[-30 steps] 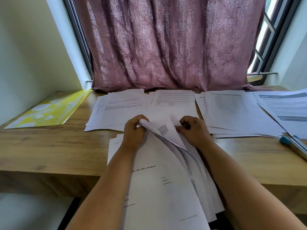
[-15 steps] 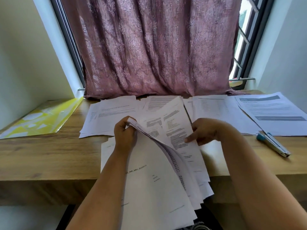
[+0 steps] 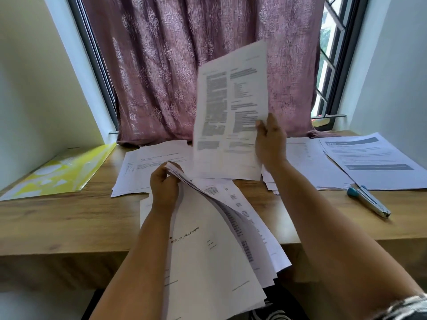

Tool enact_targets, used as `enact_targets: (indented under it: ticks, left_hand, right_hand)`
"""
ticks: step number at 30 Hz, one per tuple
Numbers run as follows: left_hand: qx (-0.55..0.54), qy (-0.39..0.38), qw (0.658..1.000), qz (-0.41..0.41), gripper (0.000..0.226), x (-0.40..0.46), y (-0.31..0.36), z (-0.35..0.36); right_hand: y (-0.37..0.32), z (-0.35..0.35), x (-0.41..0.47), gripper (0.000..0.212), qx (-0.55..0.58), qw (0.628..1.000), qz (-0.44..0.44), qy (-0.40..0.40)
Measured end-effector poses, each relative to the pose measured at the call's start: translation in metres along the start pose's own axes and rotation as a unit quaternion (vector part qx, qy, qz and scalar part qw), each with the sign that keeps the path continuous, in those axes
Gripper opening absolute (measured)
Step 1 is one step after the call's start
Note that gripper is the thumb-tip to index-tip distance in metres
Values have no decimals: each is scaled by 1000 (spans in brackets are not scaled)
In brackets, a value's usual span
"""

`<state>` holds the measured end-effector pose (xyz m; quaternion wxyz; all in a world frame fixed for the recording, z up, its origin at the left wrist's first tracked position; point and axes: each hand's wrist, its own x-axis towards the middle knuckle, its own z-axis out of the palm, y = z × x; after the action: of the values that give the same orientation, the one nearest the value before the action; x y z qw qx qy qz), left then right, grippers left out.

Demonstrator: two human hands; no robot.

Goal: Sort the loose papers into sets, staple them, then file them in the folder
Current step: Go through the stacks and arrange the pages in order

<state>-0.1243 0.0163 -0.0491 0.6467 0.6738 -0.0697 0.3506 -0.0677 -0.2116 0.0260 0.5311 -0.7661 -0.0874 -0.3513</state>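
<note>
Right fingers (image 3: 262,125) pinch lifted sheet (image 3: 231,112); left fingers (image 3: 161,174) grip paper stack (image 3: 208,250); yellow folder (image 3: 57,174) closed, contents unclear.

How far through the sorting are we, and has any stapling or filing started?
Done: several piles lie along the desk's back.
In hand: right hand lifts one sheet; left hand grips the unsorted stack.
Left: stapler and yellow folder lie untouched.

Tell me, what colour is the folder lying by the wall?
The folder is yellow with white patches, seen in the head view.
</note>
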Motion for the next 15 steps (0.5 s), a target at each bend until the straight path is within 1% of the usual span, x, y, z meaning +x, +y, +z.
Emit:
enact_targets:
  ticks: [2, 3, 5, 6, 7, 8, 9, 10, 11, 12, 13, 14, 15]
  left_hand:
    - [-5, 11, 1000, -2, 19, 2, 7, -3]
    - [-3, 17, 1000, 0, 19, 3, 8, -6]
    - [21, 20, 1000, 6, 21, 7, 10, -11]
    - [43, 19, 999, 10, 25, 9, 11, -14]
    - [72, 17, 997, 16, 28, 10, 13, -16]
    - [95, 18, 995, 15, 27, 11, 13, -18]
    - [108, 27, 994, 9, 22, 11, 16, -18]
    - [105, 50, 993, -6, 16, 11, 19, -18]
    - [98, 77, 992, -20, 12, 12, 24, -18]
    - [84, 100, 991, -28, 14, 13, 31, -17]
    - [74, 112, 990, -30, 16, 15, 36, -16]
    - [70, 115, 991, -28, 13, 17, 43, -14]
    - [73, 114, 990, -25, 11, 20, 48, -13]
  right_hand:
    - [6, 9, -13, 21, 31, 992, 56, -107]
    - [8, 11, -26, 20, 39, 982, 77, -166]
    - [10, 7, -56, 12, 65, 951, 133, -271]
    - [10, 4, -71, 12, 90, 930, 168, -313]
    - [11, -1, -83, 13, 88, 916, 188, -342]
    - [14, -6, -91, 16, 64, 913, 190, -357]
    - [20, -9, -94, 20, 0, 923, 172, -345]
    - [25, -14, -93, 22, -60, 934, 161, -313]
    - [32, -18, -91, 19, -92, 944, 157, -276]
    - [36, -22, -88, 13, -87, 948, 173, -251]
    - [41, -26, -86, 12, -64, 947, 197, -245]
    - [46, -29, -84, 14, -26, 939, 222, -261]
    - [48, -31, -83, 15, 13, 925, 239, -294]
